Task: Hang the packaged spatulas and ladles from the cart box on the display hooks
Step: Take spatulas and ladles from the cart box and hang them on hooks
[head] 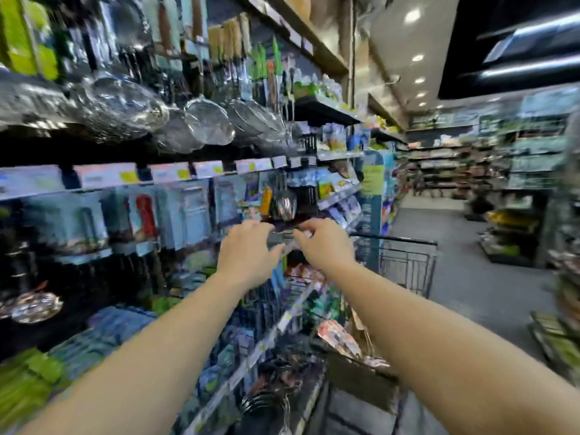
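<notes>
Both hands meet at a packaged utensil: the left hand (248,249) and right hand (323,243) pinch its top between them, fingers curled. Blur hides the hook; a missed hole could drop it onto the cart box (354,368) below.

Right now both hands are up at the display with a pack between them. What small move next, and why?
Probably ease the packaged utensil forward onto a hook. Left hand and right hand both pinch it at the rack, below the hanging ladle. The picture is too blurred to show the hook or the pack's hole, so go slowly.
</notes>
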Available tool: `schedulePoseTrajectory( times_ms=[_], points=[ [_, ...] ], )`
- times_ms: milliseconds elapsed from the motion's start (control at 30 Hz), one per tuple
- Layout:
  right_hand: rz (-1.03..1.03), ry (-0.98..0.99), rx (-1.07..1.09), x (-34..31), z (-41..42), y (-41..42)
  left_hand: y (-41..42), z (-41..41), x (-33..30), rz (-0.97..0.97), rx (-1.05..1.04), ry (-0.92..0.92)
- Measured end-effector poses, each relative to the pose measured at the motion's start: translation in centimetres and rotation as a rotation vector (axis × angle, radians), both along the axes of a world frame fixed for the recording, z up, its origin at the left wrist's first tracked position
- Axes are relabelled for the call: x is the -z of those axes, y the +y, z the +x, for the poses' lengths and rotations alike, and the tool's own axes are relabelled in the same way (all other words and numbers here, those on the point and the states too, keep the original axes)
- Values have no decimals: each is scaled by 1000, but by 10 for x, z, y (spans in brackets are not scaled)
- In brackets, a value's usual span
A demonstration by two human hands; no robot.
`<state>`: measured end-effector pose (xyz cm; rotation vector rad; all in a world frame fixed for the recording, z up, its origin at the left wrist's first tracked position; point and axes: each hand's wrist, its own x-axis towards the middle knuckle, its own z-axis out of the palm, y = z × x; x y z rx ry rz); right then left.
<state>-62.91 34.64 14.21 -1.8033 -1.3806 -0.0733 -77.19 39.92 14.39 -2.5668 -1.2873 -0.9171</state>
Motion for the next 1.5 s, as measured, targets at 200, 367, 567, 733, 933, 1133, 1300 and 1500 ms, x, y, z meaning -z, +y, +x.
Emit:
schedulePoseTrajectory(
  times_ms=[200,367,567,733,933,1133,1300,1500],
  points=[
    [-218,-71,200,89,124,-14,21,129,88,-147,75,216],
    [-330,-65,311,145,198,7,54,208,143,-213,145,325],
    [-434,-81,362,196,275,86,140,292,192,-272,201,368],
    [-550,0,346,232,332,156,216,359,233,-366,271,387],
    [-682,48,371,271,388,212,272,416,283,-460,291,450],
    [-763,93,262,316,427,265,312,440,333,-544,236,495],
    [-839,165,154,361,468,298,333,466,371,-608,137,510],
    [-912,148,34,416,537,339,353,514,420,-774,-24,492]
  ],
)
